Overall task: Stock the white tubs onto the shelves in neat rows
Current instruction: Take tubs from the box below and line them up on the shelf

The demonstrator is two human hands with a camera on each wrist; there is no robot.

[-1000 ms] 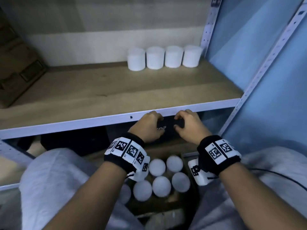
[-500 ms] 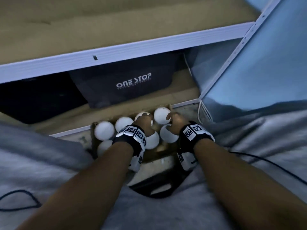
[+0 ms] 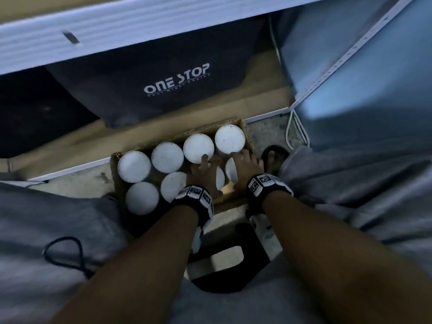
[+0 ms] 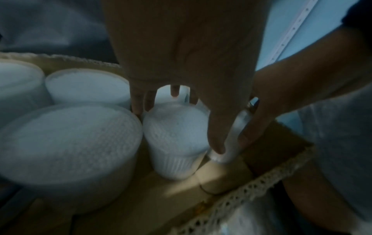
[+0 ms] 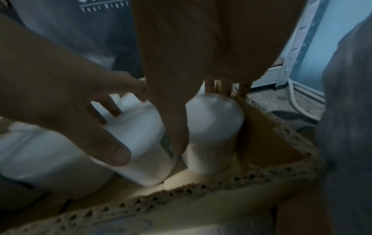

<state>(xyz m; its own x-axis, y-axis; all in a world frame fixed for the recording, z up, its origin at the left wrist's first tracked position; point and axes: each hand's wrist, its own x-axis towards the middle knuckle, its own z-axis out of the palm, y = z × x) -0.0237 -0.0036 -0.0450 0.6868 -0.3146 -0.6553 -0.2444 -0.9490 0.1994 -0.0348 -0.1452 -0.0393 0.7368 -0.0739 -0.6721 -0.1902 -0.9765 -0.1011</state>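
Several white tubs [image 3: 167, 157] stand in an open cardboard box [image 3: 177, 134] on the floor below the shelf edge [image 3: 140, 26]. Both my hands reach down into the box's right end. My left hand [image 3: 208, 169] straddles a near-row tub [image 4: 173, 143], thumb on its right side and fingers down its far side. That tub [image 5: 145, 143] leans a little. My right hand [image 3: 240, 164] holds the tub beside it [image 5: 213, 135], with the thumb between the two tubs and the fingers over the far rim. The shelf top and its row of tubs are out of view.
A black bag [image 3: 163, 90] marked ONE STOP lies on the bottom shelf behind the box. A black stool [image 3: 222, 260] sits between my grey-clad knees. At the right are a white upright post [image 3: 350, 54], a white cable [image 3: 297, 129] and a sandalled foot [image 3: 273, 157].
My hands dropped from the shelf's front edge into the box and closed round two tubs. The head view tilted down, so the shelf top left the view.
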